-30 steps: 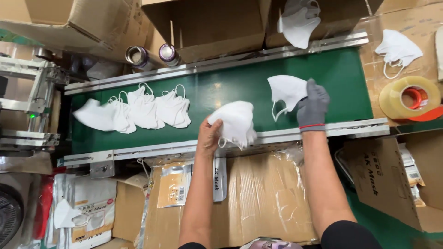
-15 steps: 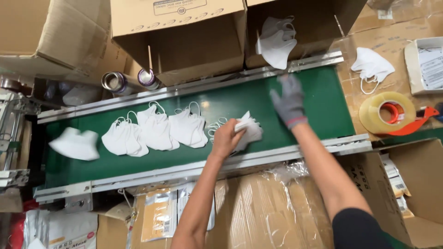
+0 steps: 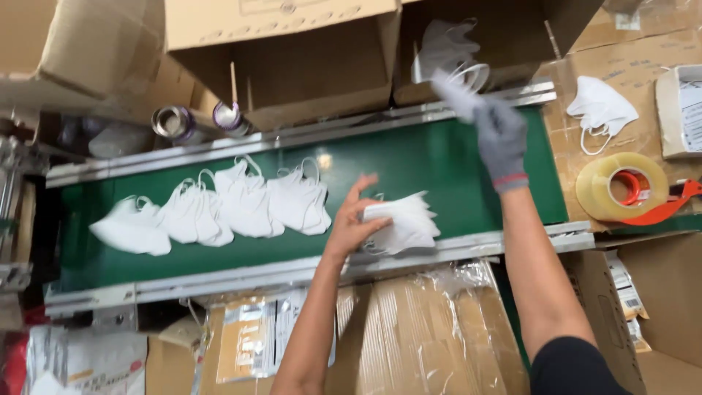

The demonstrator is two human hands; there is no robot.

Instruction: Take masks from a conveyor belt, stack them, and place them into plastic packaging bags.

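1. While your bare left hand (image 3: 357, 219) grips a stack of masks (image 3: 402, 223) at the green belt (image 3: 439, 161)'s near edge, it keeps spares ready
2. Your gloved right hand (image 3: 501, 139) pinches one mask (image 3: 455, 93) near the box (image 3: 468, 36)
3. Four masks (image 3: 219, 208) lie overlapping in a row

Blurred by motion: white mask (image 3: 455, 91) pinched in gloved right hand (image 3: 501, 139), shape unreadable. Partly covered by bare left hand (image 3: 356, 219): stack of masks (image 3: 402, 223), count unclear. Cut off at frame edge right of the hands: white box (image 3: 680, 110). Shadowed beyond right hand: masks in carton (image 3: 446, 47).
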